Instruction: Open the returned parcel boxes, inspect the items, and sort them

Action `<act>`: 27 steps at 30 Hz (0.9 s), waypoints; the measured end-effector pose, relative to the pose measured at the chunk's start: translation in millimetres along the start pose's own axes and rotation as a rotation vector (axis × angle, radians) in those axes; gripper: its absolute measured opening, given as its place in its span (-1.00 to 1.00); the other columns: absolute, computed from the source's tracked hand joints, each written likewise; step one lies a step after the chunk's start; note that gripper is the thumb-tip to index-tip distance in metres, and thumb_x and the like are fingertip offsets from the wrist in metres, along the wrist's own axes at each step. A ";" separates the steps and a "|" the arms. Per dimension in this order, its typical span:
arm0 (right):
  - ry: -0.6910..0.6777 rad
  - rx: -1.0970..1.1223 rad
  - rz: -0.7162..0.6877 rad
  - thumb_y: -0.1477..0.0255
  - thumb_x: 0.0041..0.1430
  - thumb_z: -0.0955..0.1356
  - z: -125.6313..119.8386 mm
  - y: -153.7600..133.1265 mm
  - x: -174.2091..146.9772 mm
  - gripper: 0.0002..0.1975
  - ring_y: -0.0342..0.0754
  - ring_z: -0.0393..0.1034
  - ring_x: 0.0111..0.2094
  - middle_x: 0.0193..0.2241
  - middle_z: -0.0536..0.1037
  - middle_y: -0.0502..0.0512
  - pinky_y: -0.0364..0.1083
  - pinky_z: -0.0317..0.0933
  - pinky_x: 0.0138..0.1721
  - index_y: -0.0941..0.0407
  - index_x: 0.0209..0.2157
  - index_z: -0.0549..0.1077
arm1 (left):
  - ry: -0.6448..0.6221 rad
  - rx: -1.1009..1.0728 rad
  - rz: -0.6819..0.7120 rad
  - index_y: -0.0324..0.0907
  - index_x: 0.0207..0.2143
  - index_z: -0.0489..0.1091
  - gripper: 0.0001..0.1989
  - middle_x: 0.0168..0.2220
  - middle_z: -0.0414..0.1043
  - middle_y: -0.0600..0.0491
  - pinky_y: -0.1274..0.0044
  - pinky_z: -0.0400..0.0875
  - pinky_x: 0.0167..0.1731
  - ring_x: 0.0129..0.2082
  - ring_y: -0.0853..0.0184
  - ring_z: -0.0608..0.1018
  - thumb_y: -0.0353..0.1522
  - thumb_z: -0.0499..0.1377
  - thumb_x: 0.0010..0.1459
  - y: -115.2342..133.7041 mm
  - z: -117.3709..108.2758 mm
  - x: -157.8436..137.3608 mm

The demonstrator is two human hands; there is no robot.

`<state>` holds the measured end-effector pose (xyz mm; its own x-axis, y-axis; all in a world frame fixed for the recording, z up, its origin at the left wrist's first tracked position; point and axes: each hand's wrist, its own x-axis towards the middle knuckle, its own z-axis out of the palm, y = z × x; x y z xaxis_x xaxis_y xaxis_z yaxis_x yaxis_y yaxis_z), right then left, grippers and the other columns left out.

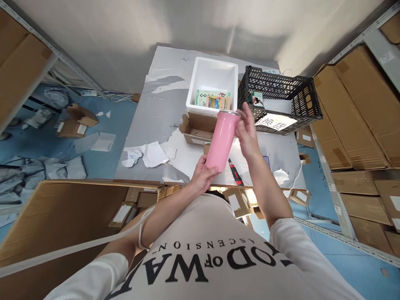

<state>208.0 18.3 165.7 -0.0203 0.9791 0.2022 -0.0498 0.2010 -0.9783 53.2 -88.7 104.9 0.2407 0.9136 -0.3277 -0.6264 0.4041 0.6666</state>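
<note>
A glossy pink tumbler (222, 139) with a silver rim is held tilted above the table's front part. My left hand (204, 175) grips it near its base, fingers and thumb around the lower end. Beside the rim, my right hand (248, 135) is raised with its fingers apart; whether a fingertip touches the rim, I cannot tell. Behind the tumbler lies an open cardboard box (198, 125), partly hidden by it. A red and black utility knife (236, 173) rests on the table just right of the tumbler's base.
On the table (140, 121) stand a white foam box (190, 89) holding colourful cards and a black plastic crate (308, 98) with a handwritten sign. Crumpled paper (154, 154) lies at the left. A large carton (62, 225) is at my left; shelved boxes (359, 112) line the right.
</note>
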 end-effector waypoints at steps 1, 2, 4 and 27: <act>0.012 -0.055 -0.022 -0.13 -0.03 0.37 -1.6 -5.6 -1.2 -0.34 0.07 0.31 0.10 0.06 0.39 0.06 0.05 0.37 -0.08 -0.14 0.07 0.34 | 0.046 0.062 0.073 -0.08 -0.11 0.21 -0.36 -0.05 0.40 0.04 0.27 0.35 0.07 0.00 0.22 0.49 -0.31 0.46 -0.23 -2.4 -0.7 1.8; 0.015 -0.097 -0.037 -0.10 -0.05 0.40 -2.7 -10.6 -2.2 -0.35 0.08 0.30 0.10 0.05 0.40 0.07 0.04 0.38 -0.08 -0.12 0.04 0.37 | 0.085 0.123 0.147 -0.08 -0.13 0.20 -0.33 -0.05 0.39 0.04 0.29 0.36 0.06 0.00 0.23 0.48 -0.32 0.47 -0.26 -5.0 -1.2 3.4; 0.012 -0.132 -0.039 -0.04 -0.13 0.48 -3.5 -17.3 -3.3 -0.38 0.07 0.34 0.04 0.00 0.43 0.08 0.01 0.39 -0.11 -0.07 -0.04 0.43 | 0.144 0.220 0.267 -0.07 -0.12 0.19 -0.27 -0.01 0.34 0.02 0.31 0.36 0.05 0.01 0.23 0.46 -0.32 0.50 -0.34 -9.1 -1.6 5.0; -0.129 -0.134 0.090 0.02 -0.18 0.52 -14.2 -20.2 -9.8 -0.40 -0.02 0.43 -0.22 -0.21 0.48 0.00 -0.05 0.41 -0.30 -0.05 -0.11 0.38 | 0.055 0.259 0.222 -0.09 -0.17 0.24 -0.35 -0.05 0.33 0.03 0.34 0.43 -0.06 -0.05 0.26 0.48 -0.34 0.49 -0.32 -7.6 -17.4 -8.4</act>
<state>223.4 5.1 182.9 -0.1469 0.9831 0.1092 0.0913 0.1234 -0.9881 43.0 -100.2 90.9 0.0745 0.9796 -0.1866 -0.4478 0.2001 0.8714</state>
